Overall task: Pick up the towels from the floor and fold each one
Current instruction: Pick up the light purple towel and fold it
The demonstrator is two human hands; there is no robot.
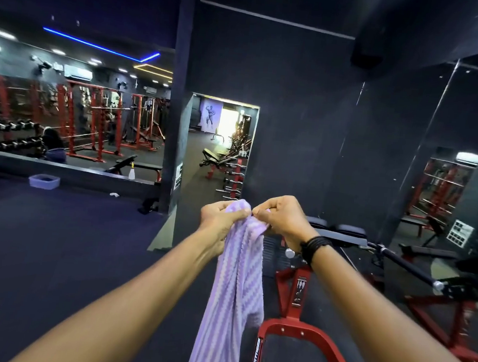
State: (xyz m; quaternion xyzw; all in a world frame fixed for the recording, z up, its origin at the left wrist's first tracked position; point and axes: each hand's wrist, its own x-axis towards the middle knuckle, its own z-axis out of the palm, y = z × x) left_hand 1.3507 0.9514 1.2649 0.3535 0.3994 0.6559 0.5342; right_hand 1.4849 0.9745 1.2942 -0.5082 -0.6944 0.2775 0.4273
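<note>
Lilac towel (233, 291) hanging, both hands pinching top

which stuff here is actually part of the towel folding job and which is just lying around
Part of the job:
- purple towel, hanging down, top edge held up
- left hand, gripping the towel's top
- right hand, pinching the top edge beside it

Just lying about:
- plastic tub on the floor
- spray bottle by the mirror
- red machine frame
- black wristband

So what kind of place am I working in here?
A gym, almost certainly: red racks along the mirrored wall, a dumbbell rack at left, and benches through the doorway.
</note>
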